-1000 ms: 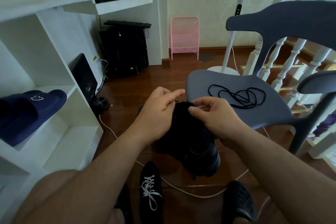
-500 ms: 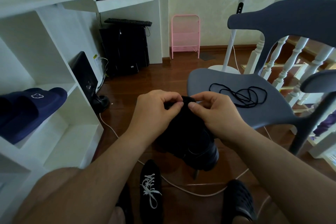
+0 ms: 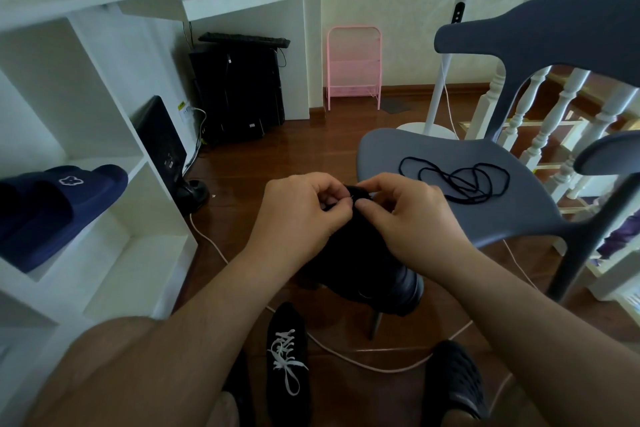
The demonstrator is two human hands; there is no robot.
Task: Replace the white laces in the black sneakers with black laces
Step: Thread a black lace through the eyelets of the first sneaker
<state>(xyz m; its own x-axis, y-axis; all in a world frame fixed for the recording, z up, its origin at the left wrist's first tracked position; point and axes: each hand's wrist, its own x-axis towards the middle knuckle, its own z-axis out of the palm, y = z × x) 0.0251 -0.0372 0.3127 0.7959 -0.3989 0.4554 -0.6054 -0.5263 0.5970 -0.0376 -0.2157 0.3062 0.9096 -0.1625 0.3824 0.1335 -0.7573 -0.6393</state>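
- The person holds a black low-top sneaker (image 3: 363, 253) up between the knees, its heel end toward the camera and its toe pointing away, in front of the grey plastic chair (image 3: 460, 215).
- The left hand (image 3: 298, 215) has its fingers curled in over the upper; a second ago its forefinger stuck out straight, and it has since folded down to meet the thumb in a tight pinch at the eyelet area.
- The right hand (image 3: 408, 215) also pinches there, thumb and forefinger closed narrow. Its fingertips now sit almost against the left's, closer than they were a second ago.
- A thin pale glint shows between the two pinches. It is too small to tell whether it is a lace tip or a strand.
- That closing-in suggests fine work at one eyelet, probably feeding or pulling a lace end. Which lace it is cannot be told.
- A loose coil of thin black lace (image 3: 457, 180) lies on the chair seat, untouched.
- The second black sneaker (image 3: 287, 354) stands on the wooden floor below, its white laces (image 3: 285, 357) still tied, so at least half of the job remains.
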